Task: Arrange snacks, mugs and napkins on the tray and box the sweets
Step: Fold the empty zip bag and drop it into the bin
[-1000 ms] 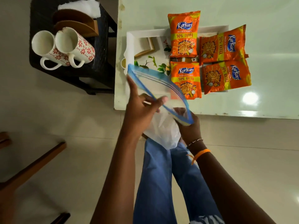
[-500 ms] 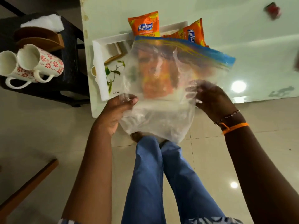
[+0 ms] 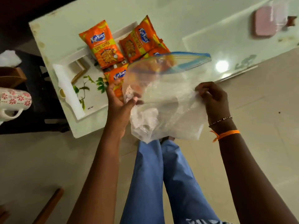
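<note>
I hold a clear zip bag [image 3: 165,101] with a blue seal strip, spread out in the air over the near edge of the table. My left hand [image 3: 119,107] grips its left side and my right hand [image 3: 213,101] pinches its right edge. Behind the bag, several orange Kurkure snack packs [image 3: 103,44] lie on a white tray [image 3: 68,88] with a leaf print. One pack is partly hidden by the bag. At the left edge a white mug with red flowers [image 3: 14,101] lies on a black stand, beside a wooden napkin holder [image 3: 11,76] and white napkins [image 3: 8,58].
The pale green table [image 3: 202,26] runs to the upper right, where a pink lidded box [image 3: 267,21] sits, blurred. The black side stand [image 3: 42,88] is left of the table. A wooden chair part [image 3: 50,206] shows at bottom left. My legs in blue trousers are below.
The view has swung right and tilted. The bag has shifted right and lower, so the snack packs show more, and the pink box has come into view.
</note>
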